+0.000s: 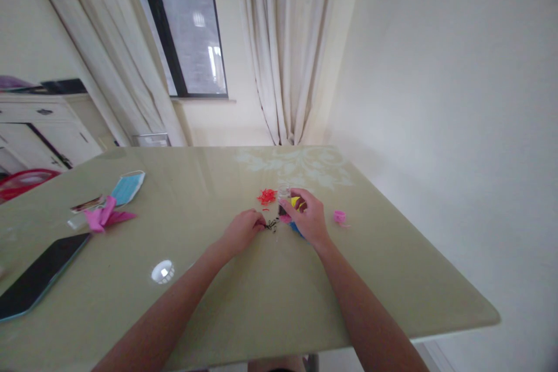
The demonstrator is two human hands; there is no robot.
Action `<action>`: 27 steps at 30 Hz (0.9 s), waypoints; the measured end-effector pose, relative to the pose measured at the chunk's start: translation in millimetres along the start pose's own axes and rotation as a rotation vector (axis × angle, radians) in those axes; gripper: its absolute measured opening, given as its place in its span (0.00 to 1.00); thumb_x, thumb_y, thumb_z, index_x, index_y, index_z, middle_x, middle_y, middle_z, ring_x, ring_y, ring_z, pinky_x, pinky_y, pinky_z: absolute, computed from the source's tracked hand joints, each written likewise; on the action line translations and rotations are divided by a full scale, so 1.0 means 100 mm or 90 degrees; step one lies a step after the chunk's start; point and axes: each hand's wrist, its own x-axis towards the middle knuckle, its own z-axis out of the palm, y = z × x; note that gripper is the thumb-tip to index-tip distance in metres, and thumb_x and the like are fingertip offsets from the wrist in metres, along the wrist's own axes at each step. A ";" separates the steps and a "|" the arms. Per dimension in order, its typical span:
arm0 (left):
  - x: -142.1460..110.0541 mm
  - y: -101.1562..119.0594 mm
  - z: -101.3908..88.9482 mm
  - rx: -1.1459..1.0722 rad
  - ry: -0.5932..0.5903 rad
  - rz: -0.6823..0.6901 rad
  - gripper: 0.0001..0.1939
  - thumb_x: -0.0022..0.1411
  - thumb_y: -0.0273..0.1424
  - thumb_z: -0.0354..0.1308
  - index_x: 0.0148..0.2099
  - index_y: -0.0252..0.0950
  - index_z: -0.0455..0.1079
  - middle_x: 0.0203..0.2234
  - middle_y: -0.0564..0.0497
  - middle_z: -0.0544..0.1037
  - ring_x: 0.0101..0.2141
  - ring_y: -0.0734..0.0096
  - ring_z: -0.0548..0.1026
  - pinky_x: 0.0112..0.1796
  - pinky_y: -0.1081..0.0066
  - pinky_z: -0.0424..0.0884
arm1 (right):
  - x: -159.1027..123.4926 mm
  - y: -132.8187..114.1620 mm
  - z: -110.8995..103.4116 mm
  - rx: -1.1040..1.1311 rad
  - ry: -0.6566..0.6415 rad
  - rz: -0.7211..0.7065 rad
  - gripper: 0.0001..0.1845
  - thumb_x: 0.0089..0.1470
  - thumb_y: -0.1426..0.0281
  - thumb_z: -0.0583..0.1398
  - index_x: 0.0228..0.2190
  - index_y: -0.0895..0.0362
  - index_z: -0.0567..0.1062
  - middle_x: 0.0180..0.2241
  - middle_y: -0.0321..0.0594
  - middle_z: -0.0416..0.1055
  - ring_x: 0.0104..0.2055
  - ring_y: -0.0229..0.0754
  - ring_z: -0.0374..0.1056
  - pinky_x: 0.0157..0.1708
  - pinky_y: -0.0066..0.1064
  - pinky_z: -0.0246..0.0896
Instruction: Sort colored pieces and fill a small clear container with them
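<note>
My right hand [308,218] is closed around a small clear jar [284,193], tilted over the table, with dark contents showing inside. My left hand [244,231] has its fingertips pinched together at a small heap of black rubber bands [272,224], left of the jar. Beyond it lies a loose pile of red rubber bands [266,196]. Something yellow [297,203] and something blue [296,229] show beside and under my right hand, mostly hidden by it. A small pink bundle [339,217] sits to the right of that hand.
Over on the left of the glossy table [209,314] are a phone [41,276], pink folded paper or cloth [107,216] and a blue face mask [128,188]. A round shiny spot [163,272] shows nearer me. A wall [457,128] borders the table's right side.
</note>
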 end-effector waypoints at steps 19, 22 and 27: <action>0.15 0.39 -0.73 -0.001 0.252 0.103 0.11 0.73 0.29 0.52 0.43 0.36 0.77 0.41 0.47 0.77 0.43 0.62 0.76 0.47 0.65 0.71 | -0.06 -0.04 0.05 -0.048 -0.081 -0.051 0.15 0.58 0.59 0.67 0.44 0.53 0.81 0.40 0.42 0.81 0.30 0.40 0.69 0.32 0.33 0.64; 0.17 0.49 -0.76 0.125 0.212 0.139 0.10 0.72 0.27 0.53 0.45 0.39 0.77 0.43 0.47 0.76 0.46 0.61 0.74 0.48 0.65 0.71 | -0.06 -0.06 0.04 -0.051 -0.091 -0.056 0.14 0.59 0.59 0.66 0.43 0.52 0.81 0.40 0.41 0.81 0.30 0.41 0.69 0.33 0.33 0.65; 0.19 0.57 -0.82 0.183 0.111 0.249 0.12 0.69 0.21 0.54 0.46 0.39 0.77 0.44 0.46 0.76 0.47 0.61 0.73 0.50 0.65 0.70 | -0.05 -0.08 0.03 -0.055 -0.089 -0.052 0.12 0.58 0.60 0.66 0.42 0.53 0.80 0.38 0.41 0.80 0.30 0.41 0.69 0.34 0.34 0.65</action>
